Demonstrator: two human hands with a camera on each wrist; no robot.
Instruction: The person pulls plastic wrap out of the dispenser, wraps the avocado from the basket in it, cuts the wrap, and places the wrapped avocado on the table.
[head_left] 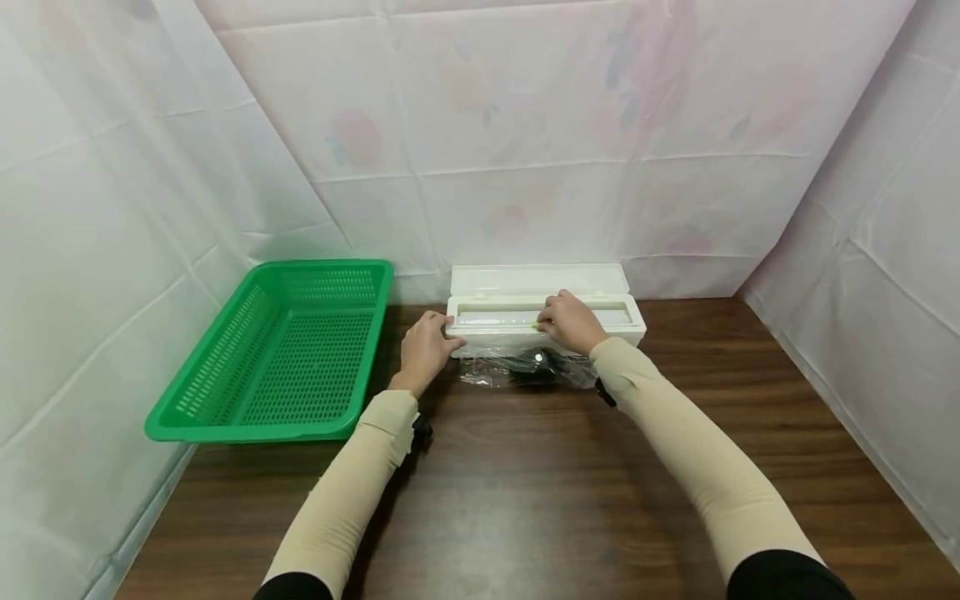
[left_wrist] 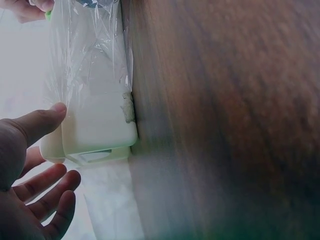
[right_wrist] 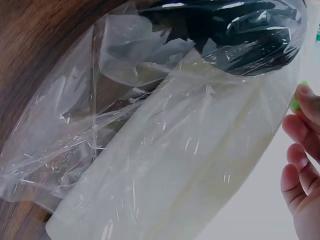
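Observation:
A long white cling film dispenser (head_left: 495, 342) stands with its lid (head_left: 536, 277) tipped back. My left hand (head_left: 424, 350) holds its left end, thumb at the front edge and fingers round the far side, as the left wrist view shows. My right hand (head_left: 572, 322) pinches a small bright green slider (right_wrist: 295, 103) at the dispenser's front top edge, its other fingers loosely curled. Clear cling film (right_wrist: 150, 130) hangs down the front, crinkled, onto the table. Under the film, close against the dispenser's front, lies a dark, rounded, shiny thing (head_left: 535, 365); its kind I cannot tell.
On the left stands a green perforated plastic basket (head_left: 262, 434). The dispenser and basket are on a dark wood-grain table (head_left: 525, 500). Behind them hangs a pale curtain (head_left: 510, 150) with faint fruit prints, and white cloth (head_left: 885, 275) closes off the right side.

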